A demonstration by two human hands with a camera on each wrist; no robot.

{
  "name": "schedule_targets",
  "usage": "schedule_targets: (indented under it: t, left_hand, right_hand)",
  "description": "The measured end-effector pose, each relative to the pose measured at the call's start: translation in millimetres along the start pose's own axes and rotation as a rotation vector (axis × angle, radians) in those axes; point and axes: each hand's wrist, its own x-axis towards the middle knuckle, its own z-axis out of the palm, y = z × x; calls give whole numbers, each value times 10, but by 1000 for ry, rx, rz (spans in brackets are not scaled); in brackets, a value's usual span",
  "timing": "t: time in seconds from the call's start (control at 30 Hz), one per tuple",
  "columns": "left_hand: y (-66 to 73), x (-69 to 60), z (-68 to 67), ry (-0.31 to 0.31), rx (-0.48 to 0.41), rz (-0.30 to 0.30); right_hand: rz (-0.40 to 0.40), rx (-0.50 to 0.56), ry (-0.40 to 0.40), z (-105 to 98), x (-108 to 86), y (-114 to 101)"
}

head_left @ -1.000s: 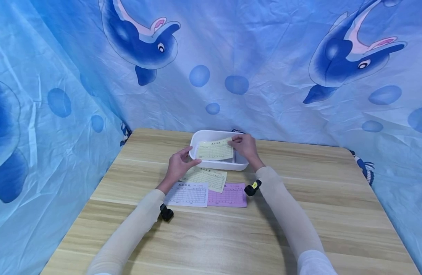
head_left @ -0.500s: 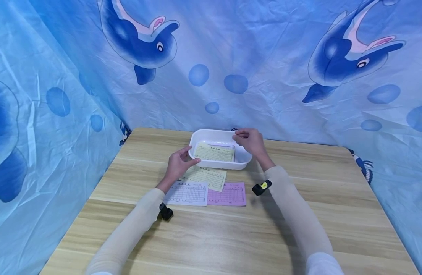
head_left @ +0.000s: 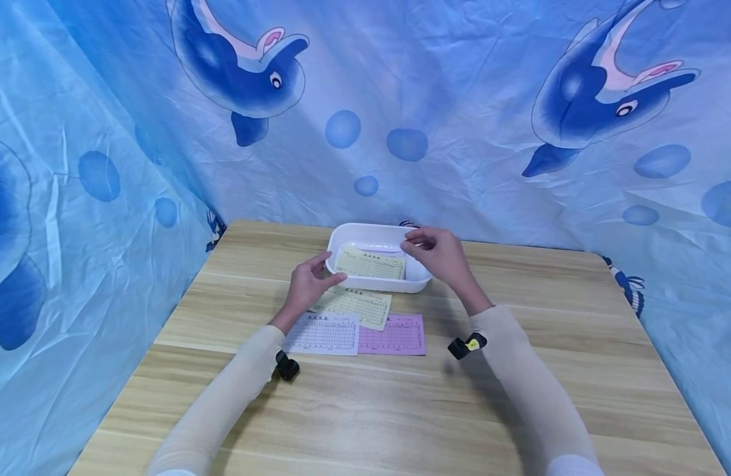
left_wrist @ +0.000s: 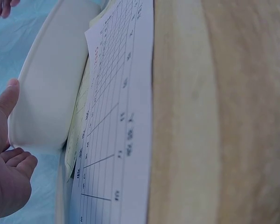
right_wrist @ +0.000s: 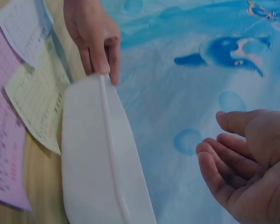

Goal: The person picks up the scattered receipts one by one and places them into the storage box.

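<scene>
Both sleeved forearms (head_left: 228,396) outstretched, left grip (head_left: 305,289) with thumb (head_left: 334,280) opposite fingers (head_left: 319,261), right grip (head_left: 441,256) raised, loosely curled.

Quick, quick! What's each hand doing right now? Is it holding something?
Left hand: holding the white tray by one end.
Right hand: open, holding nothing, near the tray's other end.

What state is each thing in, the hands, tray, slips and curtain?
Tray: open side up, paper inside.
Left hand: gripping the tray's left end.
Right hand: loosely bent, holding nothing.
Yellow slip in tray: printed side up, over other paper.
Yellow slip on table: printed side up, partly under the white slip.
White slip: printed side up.
Purple slip: printed side up, partly covered.
Curtain: hanging, creased.
</scene>
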Motion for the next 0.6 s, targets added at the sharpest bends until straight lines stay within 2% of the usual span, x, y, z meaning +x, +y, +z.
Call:
schedule_targets:
  t: [0.2,0.6]
  left_hand:
    - [-12,2,2,-4,2,7]
    - [-26,5,-4,-4,12,7]
  right_hand:
    - [-35,18,5,135,-182,-45]
    - [-12,178,-67,608,-526,0]
